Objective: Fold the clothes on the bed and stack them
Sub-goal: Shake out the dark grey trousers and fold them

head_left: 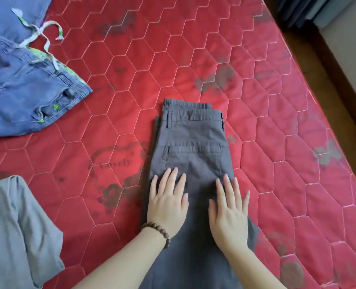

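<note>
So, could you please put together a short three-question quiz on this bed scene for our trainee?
1. True or false: both hands, left and right, lie flat with straight fingers on the dark grey trousers.
2. Which wrist wears the bead bracelet? A) left B) right C) neither
3. Fill in: the blue garment with the white drawstring lies toward the far ____ of the red quilted mattress.

Key: 1 true. 2 A. 3 left.
</note>
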`<state>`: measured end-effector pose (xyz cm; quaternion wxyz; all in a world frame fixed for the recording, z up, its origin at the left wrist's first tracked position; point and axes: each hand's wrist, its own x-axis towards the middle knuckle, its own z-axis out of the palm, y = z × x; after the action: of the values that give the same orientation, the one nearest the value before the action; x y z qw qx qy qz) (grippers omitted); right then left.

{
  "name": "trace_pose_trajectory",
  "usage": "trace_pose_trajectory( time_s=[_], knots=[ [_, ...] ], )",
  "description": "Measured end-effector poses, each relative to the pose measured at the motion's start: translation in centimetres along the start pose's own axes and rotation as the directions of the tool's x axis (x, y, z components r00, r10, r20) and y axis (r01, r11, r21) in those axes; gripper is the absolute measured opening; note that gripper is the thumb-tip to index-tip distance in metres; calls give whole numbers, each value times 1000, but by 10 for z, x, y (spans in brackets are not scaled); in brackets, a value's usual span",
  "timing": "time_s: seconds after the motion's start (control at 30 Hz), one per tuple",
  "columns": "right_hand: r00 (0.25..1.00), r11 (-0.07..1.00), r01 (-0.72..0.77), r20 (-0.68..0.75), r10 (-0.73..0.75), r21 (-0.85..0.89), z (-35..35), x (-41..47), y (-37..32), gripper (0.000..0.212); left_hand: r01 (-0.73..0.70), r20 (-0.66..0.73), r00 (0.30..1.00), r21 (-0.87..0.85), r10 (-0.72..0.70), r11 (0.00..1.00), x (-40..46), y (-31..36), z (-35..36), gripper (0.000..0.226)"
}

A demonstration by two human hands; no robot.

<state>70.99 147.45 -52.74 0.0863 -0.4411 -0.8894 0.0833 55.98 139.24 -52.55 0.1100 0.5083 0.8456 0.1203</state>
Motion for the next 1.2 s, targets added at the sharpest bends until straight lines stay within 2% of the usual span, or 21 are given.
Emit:
trace_pose_trajectory(
  time_s=[0.1, 0.17, 0.27, 0.37, 0.43, 0.53, 0.6, 0.67, 0.73, 0.8, 0.9, 0.93, 1.0, 1.07, 1.13, 1.2],
  knots=[
    [977, 978, 200, 92, -194, -56, 8, 54, -14, 58, -54, 74, 996, 106, 46, 993, 48, -13, 2, 57],
    [952, 960, 268, 176, -251, -78, 18, 84, -13, 58, -81, 116, 991, 140, 65, 987, 70, -23, 4, 59],
    [981, 990, 122, 158, -111, -64, 29, 112, -6, 56, 41, 82, 995, 89, -48, 995, 90, -40, 0, 63],
    [998, 991, -60, 32, 56, 122, 28, 132, -4, 57, 179, 0, 984, -108, -180, 978, 104, -47, -7, 61],
    [984, 943, -179, 36, 176, 281, 21, 147, -3, 66, 199, -69, 974, -195, -215, 960, 113, -49, -13, 56],
    [963, 907, -268, 50, 266, 324, 12, 162, -3, 76, 219, -154, 951, -285, -270, 933, 126, -45, -23, 51],
    [940, 885, -342, 120, 321, 316, 4, 170, -4, 71, 338, -76, 911, -423, -404, 841, 137, -40, -33, 51],
    [896, 848, -439, 223, 385, 297, 0, 177, -2, 57, 460, 42, 866, -460, -499, 759, 146, -39, -36, 40],
    [882, 837, -459, 268, 388, 298, -2, 180, -1, 44, 475, 20, 863, -373, -505, 797, 149, -40, -37, 25],
    [880, 824, -465, 271, 390, 323, -3, 181, -1, 37, 506, -25, 835, -356, -550, 785, 151, -42, -37, 27],
    [873, 804, -483, 268, 408, 347, -2, 182, -1, 36, 603, 60, 765, -419, -642, 679, 157, -42, -40, 42],
    [865, 788, -497, 281, 416, 362, -2, 184, -1, 36, 613, 74, 757, -425, -649, 666, 159, -42, -40, 41],
    [869, 782, -490, 292, 400, 386, -4, 186, -1, 36, 550, 10, 791, -450, -612, 704, 159, -44, -40, 28],
    [895, 792, -445, 250, 371, 419, -8, 189, -1, 35, 426, -118, 830, -499, -546, 755, 158, -45, -42, 23],
    [919, 800, -393, 162, 360, 453, -14, 196, -3, 31, 310, -231, 835, -554, -500, 773, 166, -45, -47, 20],
    [927, 809, -369, 124, 353, 458, -11, 209, -7, 29, 277, -275, 824, -567, -496, 776, 179, -49, -47, 17]
  ],
)
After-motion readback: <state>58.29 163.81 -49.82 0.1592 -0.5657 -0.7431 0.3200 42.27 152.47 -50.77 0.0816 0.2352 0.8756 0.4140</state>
